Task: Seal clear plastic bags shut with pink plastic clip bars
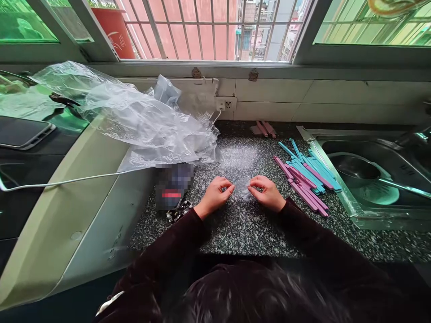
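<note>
Between my two hands a small clear plastic bag (241,188) is stretched just above the speckled counter (232,229). My left hand (217,193) pinches its left edge between thumb and fingers. On the other side, my right hand (266,190) is closed on the right edge in the same way. Right of my right hand lies a loose pile of pink sticks (305,190) and turquoise sticks (321,168), slim and flat, partly overlapping. Farther back, a couple of pink sticks (266,128) rest on what looks like clear plastic.
A heap of large clear plastic bags (151,121) covers the back left. A phone-like object (174,186), partly blurred out, lies left of my left hand. A white cable (67,181) runs across the left side. At right is a sink (357,215) holding a pan (355,168).
</note>
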Action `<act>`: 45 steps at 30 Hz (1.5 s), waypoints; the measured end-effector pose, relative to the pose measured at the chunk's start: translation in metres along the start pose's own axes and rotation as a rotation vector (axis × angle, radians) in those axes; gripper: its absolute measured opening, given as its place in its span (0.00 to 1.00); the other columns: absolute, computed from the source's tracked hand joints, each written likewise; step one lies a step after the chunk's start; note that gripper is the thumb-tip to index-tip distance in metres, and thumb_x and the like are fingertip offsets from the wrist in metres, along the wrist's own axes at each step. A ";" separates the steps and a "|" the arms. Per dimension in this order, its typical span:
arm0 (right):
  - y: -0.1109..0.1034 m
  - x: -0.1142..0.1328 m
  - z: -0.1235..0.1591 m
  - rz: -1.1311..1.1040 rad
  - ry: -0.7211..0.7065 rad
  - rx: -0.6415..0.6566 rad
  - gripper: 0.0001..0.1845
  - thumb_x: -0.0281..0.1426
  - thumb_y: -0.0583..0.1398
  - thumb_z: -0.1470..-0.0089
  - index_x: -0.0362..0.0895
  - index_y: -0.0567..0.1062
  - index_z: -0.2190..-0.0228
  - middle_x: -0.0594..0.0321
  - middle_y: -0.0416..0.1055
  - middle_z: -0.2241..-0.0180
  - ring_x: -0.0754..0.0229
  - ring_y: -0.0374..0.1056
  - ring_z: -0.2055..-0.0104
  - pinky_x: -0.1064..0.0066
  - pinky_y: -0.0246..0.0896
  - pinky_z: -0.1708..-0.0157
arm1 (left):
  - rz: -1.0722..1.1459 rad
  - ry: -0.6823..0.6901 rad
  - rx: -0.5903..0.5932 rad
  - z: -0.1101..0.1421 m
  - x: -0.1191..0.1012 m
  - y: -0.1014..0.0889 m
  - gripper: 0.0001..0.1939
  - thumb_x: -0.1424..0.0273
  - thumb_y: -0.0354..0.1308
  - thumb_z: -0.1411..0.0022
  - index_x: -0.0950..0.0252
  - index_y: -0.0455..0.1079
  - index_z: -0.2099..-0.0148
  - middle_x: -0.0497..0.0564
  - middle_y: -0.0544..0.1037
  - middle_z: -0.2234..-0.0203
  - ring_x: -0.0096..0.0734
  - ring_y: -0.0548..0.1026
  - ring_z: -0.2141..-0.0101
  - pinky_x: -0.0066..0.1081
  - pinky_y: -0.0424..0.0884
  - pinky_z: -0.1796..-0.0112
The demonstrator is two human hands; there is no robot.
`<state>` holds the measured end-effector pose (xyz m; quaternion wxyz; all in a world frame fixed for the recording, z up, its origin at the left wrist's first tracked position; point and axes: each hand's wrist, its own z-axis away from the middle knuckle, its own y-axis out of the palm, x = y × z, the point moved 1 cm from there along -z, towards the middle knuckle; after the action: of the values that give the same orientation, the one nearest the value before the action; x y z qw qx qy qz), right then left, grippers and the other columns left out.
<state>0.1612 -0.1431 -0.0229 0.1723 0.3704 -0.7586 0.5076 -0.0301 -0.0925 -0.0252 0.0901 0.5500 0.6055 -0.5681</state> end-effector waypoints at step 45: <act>-0.013 0.015 -0.004 -0.115 0.066 -0.101 0.10 0.37 0.56 0.46 0.45 0.73 0.71 0.61 0.71 0.71 0.60 0.66 0.66 0.67 0.63 0.65 | 0.227 -0.042 -0.115 0.002 -0.014 -0.004 0.12 0.65 0.53 0.41 0.64 0.66 0.75 0.48 0.68 0.78 0.26 0.66 0.74 0.28 0.64 0.70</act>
<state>0.1602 -0.1476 -0.0035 0.2447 0.3874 -0.7545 0.4698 -0.0287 -0.1015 -0.0137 0.1976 0.5970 0.5689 -0.5300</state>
